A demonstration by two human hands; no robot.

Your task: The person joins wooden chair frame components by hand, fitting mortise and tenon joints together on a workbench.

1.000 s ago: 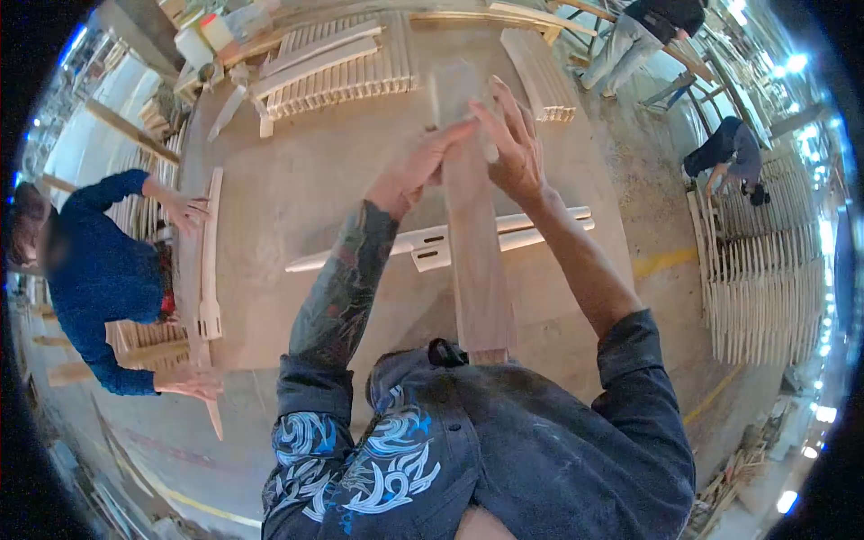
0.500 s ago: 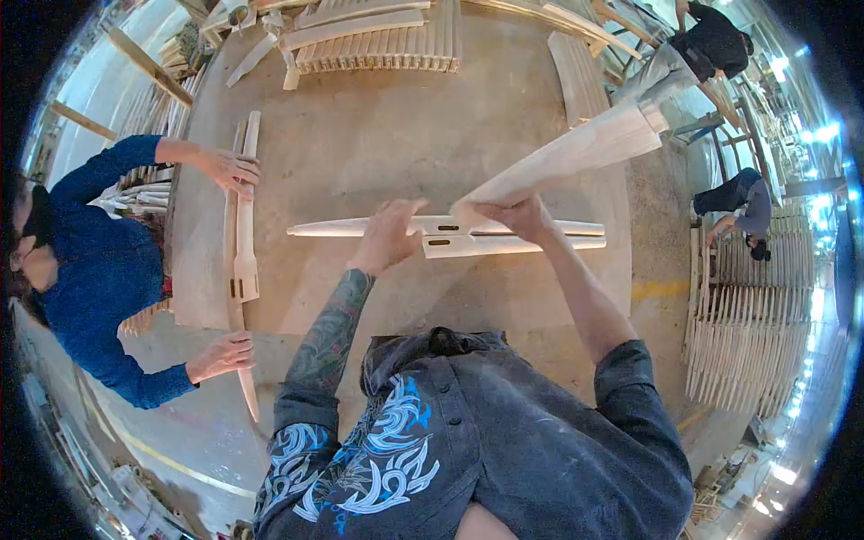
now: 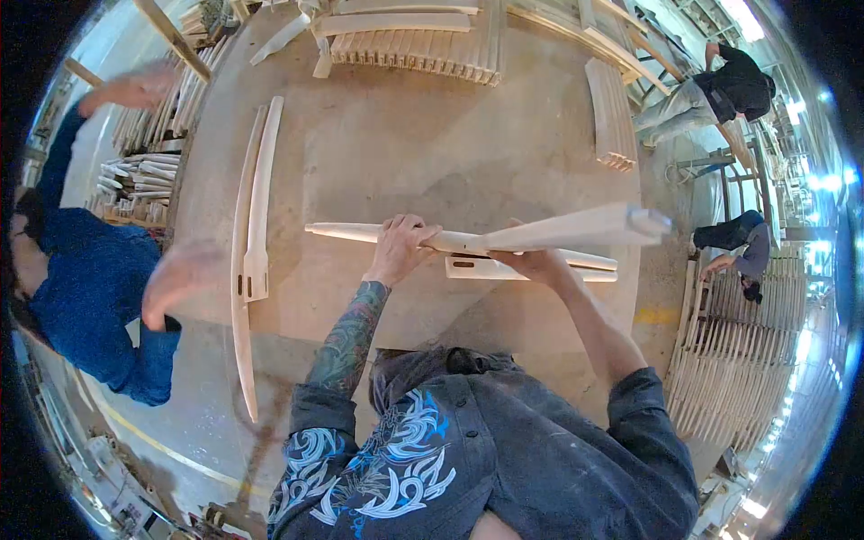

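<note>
My left hand (image 3: pixel 402 247) is closed over the middle of a long pale wooden leg (image 3: pixel 346 231) that tapers to the left. My right hand (image 3: pixel 531 267) grips the lower end of another wooden piece (image 3: pixel 576 229), which rises to the right towards the camera, its far end blurred. This end meets the long leg, and my fingers partly hide the contact. Below them lies a shorter wooden leg (image 3: pixel 504 269) with a dark slot near its left end. All of these are at the front of the table (image 3: pixel 387 162).
At left, a co-worker (image 3: pixel 90 279) has both hands raised beside a slotted pair of wooden legs (image 3: pixel 258 216). Stacked wooden parts (image 3: pixel 414 54) stand at the back, with more slats (image 3: pixel 610 117) at the back right. Two other people (image 3: pixel 729 85) are beyond the right edge.
The raised piece has swung lower, nearer level. My left hand has closed onto the long leg. The co-worker's hands have left their wooden legs. The whole view has shifted slightly.
</note>
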